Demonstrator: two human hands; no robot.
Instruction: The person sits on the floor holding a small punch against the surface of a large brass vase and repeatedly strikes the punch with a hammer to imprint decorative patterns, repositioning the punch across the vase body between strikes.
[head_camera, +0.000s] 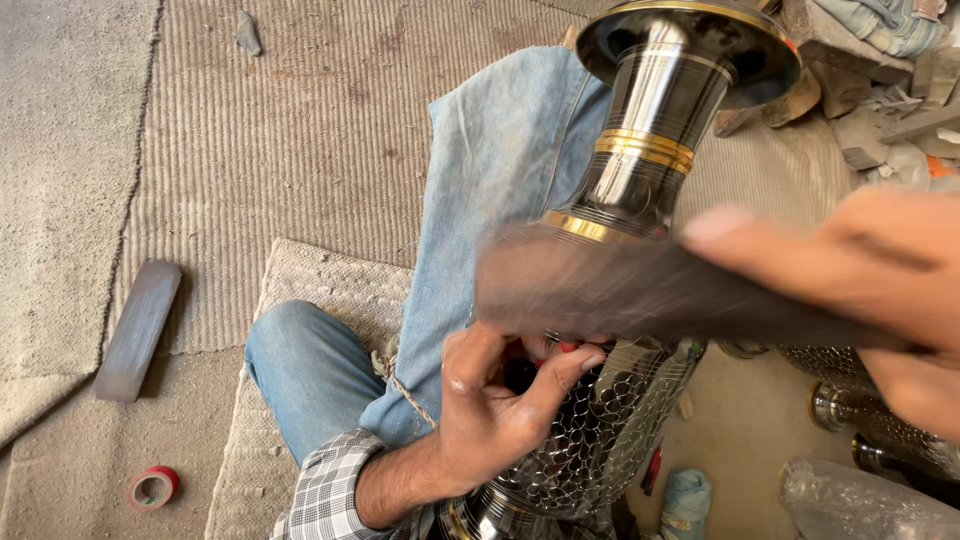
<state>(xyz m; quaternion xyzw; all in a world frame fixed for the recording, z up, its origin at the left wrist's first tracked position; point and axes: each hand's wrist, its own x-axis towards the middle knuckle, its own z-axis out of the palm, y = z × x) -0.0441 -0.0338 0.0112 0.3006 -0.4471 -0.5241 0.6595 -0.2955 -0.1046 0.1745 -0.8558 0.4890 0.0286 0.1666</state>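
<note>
Mat-floor vase (640, 150) between hands (500, 410)

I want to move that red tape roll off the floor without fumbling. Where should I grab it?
The red tape roll lies flat on the floor, hole up. Probably best from above: pinch its ring wall, one finger in the open centre, thumb on the outer rim.

Clear plastic wrapping (860, 505) bottom right; no labels, signs, screens.
</note>
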